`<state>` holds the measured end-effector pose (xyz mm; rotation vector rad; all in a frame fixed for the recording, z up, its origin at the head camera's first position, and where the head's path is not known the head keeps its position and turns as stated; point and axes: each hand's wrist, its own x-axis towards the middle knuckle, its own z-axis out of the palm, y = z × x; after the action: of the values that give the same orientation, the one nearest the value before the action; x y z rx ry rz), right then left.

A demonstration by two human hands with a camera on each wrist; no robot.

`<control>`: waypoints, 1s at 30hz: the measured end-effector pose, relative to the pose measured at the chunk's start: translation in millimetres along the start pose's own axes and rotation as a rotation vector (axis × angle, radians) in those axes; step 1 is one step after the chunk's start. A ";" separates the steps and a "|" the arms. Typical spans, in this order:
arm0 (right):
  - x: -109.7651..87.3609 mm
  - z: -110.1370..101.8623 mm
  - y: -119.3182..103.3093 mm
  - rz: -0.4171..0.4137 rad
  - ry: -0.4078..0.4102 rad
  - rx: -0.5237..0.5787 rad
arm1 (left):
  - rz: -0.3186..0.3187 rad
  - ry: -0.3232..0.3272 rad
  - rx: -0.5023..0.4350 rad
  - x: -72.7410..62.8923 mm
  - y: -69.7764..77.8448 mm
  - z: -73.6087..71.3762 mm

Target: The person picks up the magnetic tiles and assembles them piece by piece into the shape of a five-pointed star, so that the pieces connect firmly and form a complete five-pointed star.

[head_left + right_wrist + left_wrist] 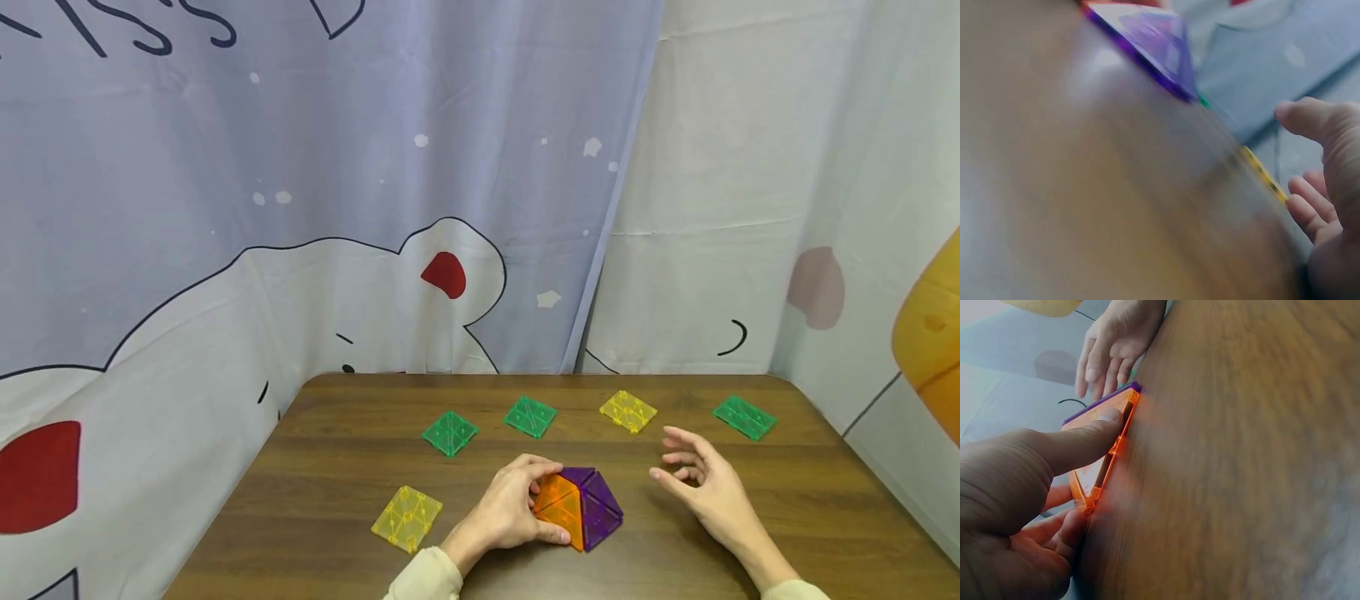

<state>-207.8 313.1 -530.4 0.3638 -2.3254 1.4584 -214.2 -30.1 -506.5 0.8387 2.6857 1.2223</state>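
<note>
A low pyramid-shaped build of translucent triangular magnetic tiles [601,510] stands on the wooden table, orange on the left and purple on the right. My left hand [510,504] grips its orange side, thumb at the front edge and fingers behind. In the left wrist view the thumb lies across an orange tile [1090,477], with other fingertips at its lower corner. My right hand [708,496] hovers right of the build, fingers relaxed and apart, holding nothing. The purple side [1154,47] shows blurred in the right wrist view.
Flat on the table [300,492] lie a yellow square tile [407,518] at left, two green tiles [450,433] behind the build, another yellow tile [628,412] farther back, and a green tile [744,417] at back right. A printed curtain [450,125] hangs behind.
</note>
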 end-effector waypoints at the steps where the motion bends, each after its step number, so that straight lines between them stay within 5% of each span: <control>1: 1.9 -6.6 4.5 0.014 0.030 -0.020 | 0.000 0.000 -0.001 -0.2 -0.1 -0.1; 17: 23.9 -101.6 58.3 0.353 0.294 -0.344 | -0.012 0.001 -0.010 1.5 -1.0 -0.9; 21: 32.1 -114.3 68.0 0.362 0.272 -0.397 | -0.014 0.003 -0.013 1.7 -0.5 -1.8; 30: 49.7 -122.3 83.0 0.286 0.086 -0.593 | -0.016 0.004 -0.021 0.6 -4.1 -3.3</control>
<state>-265.0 458.1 -527.1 -0.1975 -2.6670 0.7949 -217.5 -34.2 -507.1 0.8115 2.6724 1.2486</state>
